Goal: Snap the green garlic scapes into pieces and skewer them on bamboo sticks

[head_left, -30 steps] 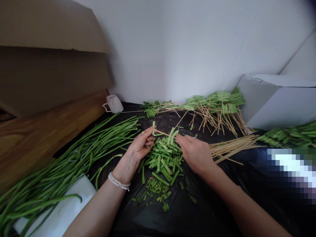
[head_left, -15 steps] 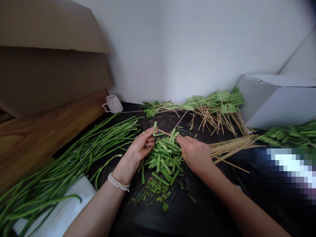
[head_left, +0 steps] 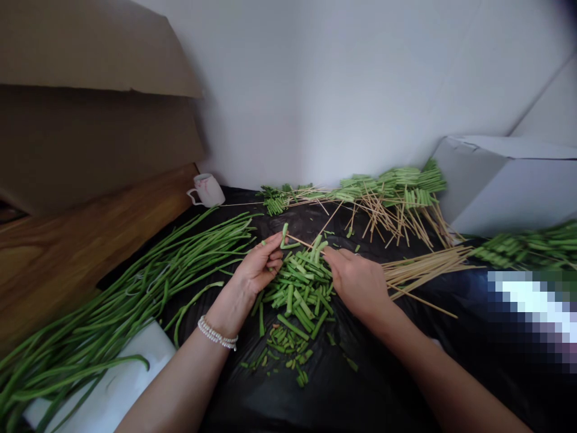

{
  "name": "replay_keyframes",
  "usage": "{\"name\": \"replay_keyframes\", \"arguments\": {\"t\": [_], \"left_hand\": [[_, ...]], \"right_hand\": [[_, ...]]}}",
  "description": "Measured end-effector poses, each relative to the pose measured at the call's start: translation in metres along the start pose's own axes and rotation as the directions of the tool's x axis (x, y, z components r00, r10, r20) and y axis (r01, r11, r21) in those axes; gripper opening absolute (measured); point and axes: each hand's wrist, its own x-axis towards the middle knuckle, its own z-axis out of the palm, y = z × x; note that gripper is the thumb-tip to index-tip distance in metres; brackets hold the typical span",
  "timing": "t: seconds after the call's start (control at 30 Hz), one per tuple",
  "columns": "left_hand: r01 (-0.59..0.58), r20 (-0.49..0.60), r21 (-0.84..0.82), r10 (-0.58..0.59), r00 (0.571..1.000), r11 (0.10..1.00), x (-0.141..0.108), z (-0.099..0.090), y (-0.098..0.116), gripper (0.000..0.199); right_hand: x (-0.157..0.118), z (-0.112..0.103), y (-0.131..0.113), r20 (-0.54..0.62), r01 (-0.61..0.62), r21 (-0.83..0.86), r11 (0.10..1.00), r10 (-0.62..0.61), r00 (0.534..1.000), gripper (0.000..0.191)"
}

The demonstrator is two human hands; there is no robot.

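Note:
My left hand holds a bent piece of green bean upright between its fingertips. A thin bamboo skewer runs from that piece towards my right hand, whose fingers pinch its far end. Below both hands lies a heap of cut green bean pieces. Long uncut yardlong beans spread to the left of my left hand. Loose skewers fan out beyond my right hand, and finished skewered rows of bean lie along the far side.
Black plastic sheeting covers the work surface. A white mug stands at the far left corner, beside a wooden board and cardboard flaps. A white box stands at the right, and a white wall rises behind.
The bean piece in my left hand has shifted slightly right and now shows a bend. The skewer has moved with it, and my right hand has barely moved.

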Motion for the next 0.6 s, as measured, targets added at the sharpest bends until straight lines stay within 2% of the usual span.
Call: {"name": "replay_keyframes", "arguments": {"t": [0.2,0.43,0.6], "left_hand": [[-0.014,0.008,0.029,0.014,1.000,0.999,0.001,-0.002,-0.001,0.025],[-0.112,0.002,0.143,0.113,0.994,0.983,0.003,-0.003,-0.003,0.030],[-0.132,0.000,0.149,0.134,0.991,0.980,0.002,-0.002,-0.003,0.032]], "right_hand": [[0.001,-0.003,-0.001,0.063,-0.003,-0.001,1.000,0.003,0.998,0.025],[0.001,-0.010,-0.005,0.152,-0.006,-0.012,1.000,0.008,0.988,0.025],[0.001,-0.008,-0.003,0.133,-0.034,-0.009,0.999,0.035,0.990,0.028]]}}
